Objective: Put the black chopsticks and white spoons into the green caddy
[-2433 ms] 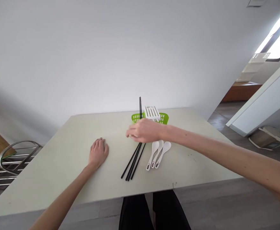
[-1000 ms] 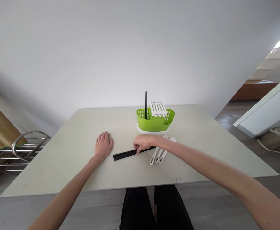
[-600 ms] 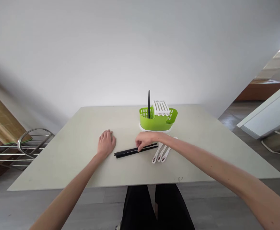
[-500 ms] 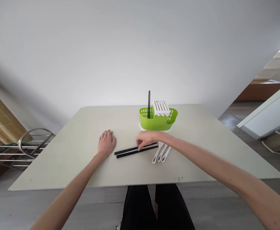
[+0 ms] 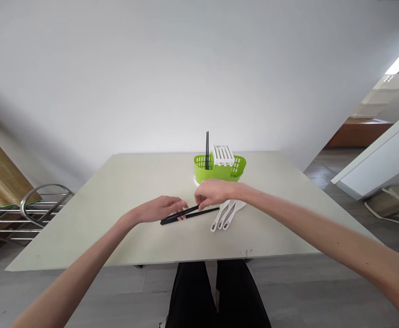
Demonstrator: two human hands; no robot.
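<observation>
Your chopsticks (image 5: 189,214) are thin, straight black sticks, bunched together on the pale table (image 5: 93,214) just in front of you. Their long axis runs nearly across your view, left to right, with the right end a little farther from you than the left. One stick looks lifted at its right end, angling up toward your right hand (image 5: 213,193); the others lie flat.

Your right hand hangs over the right part of the bunch with fingers curled down, pinching what looks like that raised stick. Your left hand (image 5: 161,210) reaches in from the left, palm down and fingers loosely extended, fingertips touching the left part of the bunch; I cannot tell whether it grips anything.

Just right of the chopsticks lie three white spoons (image 5: 225,214), side by side, bowls hidden under your right wrist. Behind your right hand stands a green basket (image 5: 235,167) with a white insert (image 5: 222,155) and two black chopsticks upright (image 5: 207,148) in its left compartment. A metal rack (image 5: 32,209) stands off the table's left side.
</observation>
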